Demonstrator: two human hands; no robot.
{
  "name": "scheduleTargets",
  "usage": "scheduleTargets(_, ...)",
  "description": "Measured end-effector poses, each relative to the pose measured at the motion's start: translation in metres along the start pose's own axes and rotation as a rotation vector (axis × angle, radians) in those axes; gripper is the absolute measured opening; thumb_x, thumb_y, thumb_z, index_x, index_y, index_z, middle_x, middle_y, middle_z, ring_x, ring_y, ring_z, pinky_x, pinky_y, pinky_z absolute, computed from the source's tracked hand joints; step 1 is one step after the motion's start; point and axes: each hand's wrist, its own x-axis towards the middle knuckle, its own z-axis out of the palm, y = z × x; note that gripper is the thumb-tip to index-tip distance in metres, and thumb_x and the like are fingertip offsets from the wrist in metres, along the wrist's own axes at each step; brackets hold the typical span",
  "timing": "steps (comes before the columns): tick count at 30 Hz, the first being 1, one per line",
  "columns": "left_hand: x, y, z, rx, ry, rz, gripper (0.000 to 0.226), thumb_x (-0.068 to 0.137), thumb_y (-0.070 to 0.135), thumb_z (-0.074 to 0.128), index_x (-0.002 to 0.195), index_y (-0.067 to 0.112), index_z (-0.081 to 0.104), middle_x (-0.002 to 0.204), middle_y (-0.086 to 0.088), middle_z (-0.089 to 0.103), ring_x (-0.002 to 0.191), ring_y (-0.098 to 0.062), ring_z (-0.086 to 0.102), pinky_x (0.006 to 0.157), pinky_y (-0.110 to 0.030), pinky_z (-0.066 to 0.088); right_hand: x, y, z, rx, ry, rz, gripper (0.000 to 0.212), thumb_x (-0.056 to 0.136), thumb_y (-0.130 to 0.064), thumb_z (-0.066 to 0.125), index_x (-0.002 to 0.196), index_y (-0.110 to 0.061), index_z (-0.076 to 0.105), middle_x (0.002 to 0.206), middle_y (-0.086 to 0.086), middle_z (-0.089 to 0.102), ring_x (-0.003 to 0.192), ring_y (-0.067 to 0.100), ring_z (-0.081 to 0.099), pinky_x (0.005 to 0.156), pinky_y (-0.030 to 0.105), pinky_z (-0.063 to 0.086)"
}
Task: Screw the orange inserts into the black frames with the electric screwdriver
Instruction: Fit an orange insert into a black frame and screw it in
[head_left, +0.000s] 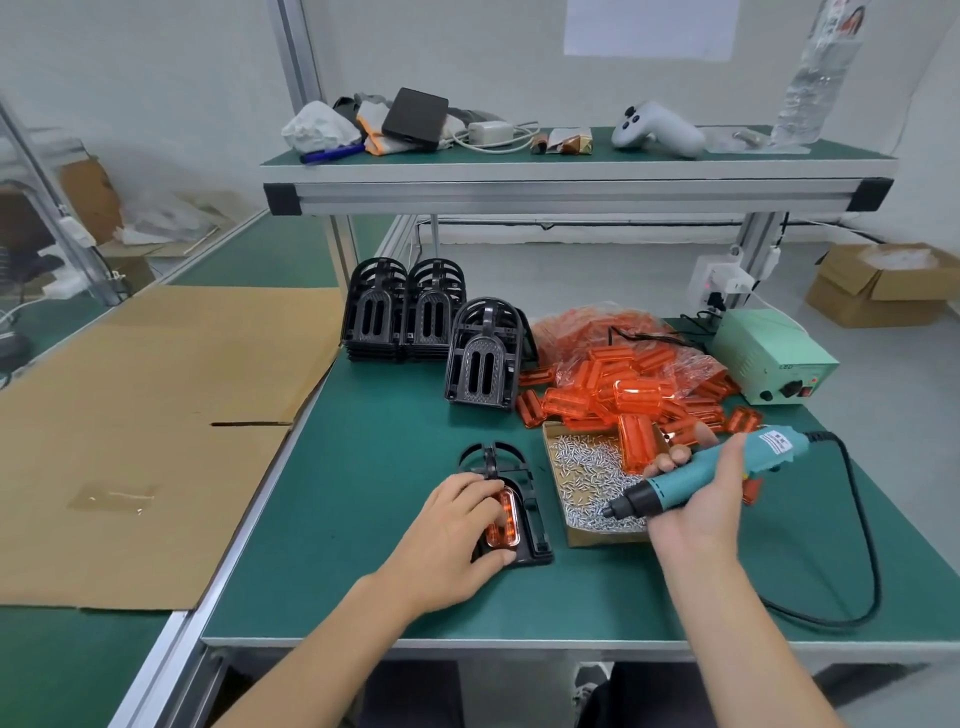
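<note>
A black frame (532, 525) lies flat on the green bench in front of me with an orange insert (505, 525) seated in its middle. My left hand (457, 535) rests on the frame's left side, fingers over the insert and thumb at the near edge. My right hand (701, 504) grips a teal electric screwdriver (711, 475). Its black tip points left and down into a cardboard tray of small silver screws (582, 467), to the right of the frame.
Stacks of black frames (405, 312) and one more stack (485, 358) stand behind. Loose orange inserts (623, 395) spill from a plastic bag. A green power box (769, 358) sits far right, its black cable (867, 545) looping near the bench edge. Flattened cardboard (156, 415) covers the left bench.
</note>
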Motion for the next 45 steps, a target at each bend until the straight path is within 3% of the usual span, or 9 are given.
scheduleTargets(5,-0.002,0.003,0.004,-0.061,-0.009,-0.042,0.037,0.093,0.054,0.062,0.117,0.026,0.06,0.151,0.009,0.042,0.144,-0.013,0.027,0.121,-0.032,0.027,0.001,0.0,-0.001,-0.043,0.017,0.05,0.024,0.095,-0.042,0.073,0.115,-0.029,0.068,0.077,-0.009,0.06,0.069,0.008,0.058,0.074,0.027,0.046)
scheduleTargets(9,0.003,0.001,0.003,-0.102,-0.045,-0.083,0.034,0.091,0.048,0.067,0.119,0.029,0.059,0.149,0.013,0.04,0.142,-0.012,0.025,0.119,-0.035,0.027,-0.002,-0.004,0.0,-0.018,-0.044,0.14,0.025,0.079,-0.033,0.083,0.101,-0.026,0.073,0.08,-0.009,0.064,0.07,0.008,0.063,0.075,0.031,0.048)
scheduleTargets(13,0.009,-0.003,0.003,-0.143,-0.086,-0.093,0.033,0.093,0.043,0.068,0.121,0.031,0.057,0.15,0.016,0.038,0.142,-0.01,0.021,0.119,-0.029,0.024,-0.002,-0.004,0.0,-0.027,-0.036,0.151,0.015,0.091,-0.03,0.08,0.102,-0.027,0.072,0.081,-0.01,0.065,0.069,0.008,0.061,0.075,0.029,0.044)
scheduleTargets(21,0.017,-0.013,-0.004,-0.225,-0.082,-0.072,0.028,0.093,0.035,0.071,0.117,0.029,0.058,0.142,0.016,0.043,0.14,-0.004,0.022,0.113,-0.015,0.016,0.0,-0.001,-0.004,-0.016,-0.028,0.146,0.013,0.095,-0.027,0.076,0.102,-0.025,0.065,0.077,-0.008,0.059,0.062,0.006,0.052,0.068,0.025,0.042)
scheduleTargets(26,0.019,-0.012,-0.007,-0.298,-0.138,-0.117,0.024,0.092,0.033,0.074,0.114,0.029,0.064,0.142,0.016,0.042,0.142,-0.003,0.02,0.119,-0.024,0.02,0.002,0.001,-0.008,-0.016,-0.037,0.142,0.013,0.097,-0.026,0.074,0.105,-0.025,0.064,0.077,-0.008,0.057,0.061,0.006,0.05,0.069,0.025,0.041)
scheduleTargets(30,0.023,-0.021,-0.017,-0.303,-0.239,-0.115,0.03,0.094,0.031,0.072,0.123,0.031,0.063,0.151,0.015,0.039,0.146,-0.001,0.016,0.118,-0.022,0.016,0.005,0.001,-0.011,-0.022,-0.049,0.145,0.014,0.094,-0.027,0.076,0.104,-0.025,0.065,0.078,-0.009,0.058,0.061,0.006,0.05,0.069,0.025,0.041)
scheduleTargets(33,0.026,-0.022,-0.019,-0.202,-0.238,-0.081,0.035,0.095,0.031,0.07,0.128,0.029,0.059,0.15,0.012,0.042,0.145,-0.004,0.019,0.117,-0.02,0.017,0.007,0.002,-0.012,-0.016,-0.04,0.143,0.019,0.093,-0.026,0.077,0.108,-0.025,0.065,0.078,-0.009,0.058,0.062,0.006,0.05,0.068,0.025,0.042)
scheduleTargets(40,0.031,-0.019,-0.016,0.075,-0.183,0.066,0.041,0.094,0.034,0.07,0.13,0.019,0.059,0.141,0.004,0.052,0.135,-0.019,0.036,0.115,-0.032,0.035,0.009,0.007,-0.016,-0.019,-0.039,0.14,0.01,0.098,-0.026,0.072,0.107,-0.024,0.069,0.078,-0.008,0.058,0.061,0.007,0.05,0.069,0.024,0.042)
scheduleTargets(45,0.028,-0.019,-0.022,-0.115,-0.154,0.001,0.038,0.094,0.037,0.068,0.127,0.025,0.053,0.131,0.011,0.055,0.133,-0.009,0.034,0.112,-0.031,0.037,0.01,0.008,-0.022,-0.007,-0.031,0.153,0.012,0.099,-0.026,0.072,0.109,-0.023,0.068,0.079,-0.007,0.057,0.061,0.007,0.05,0.071,0.024,0.043)
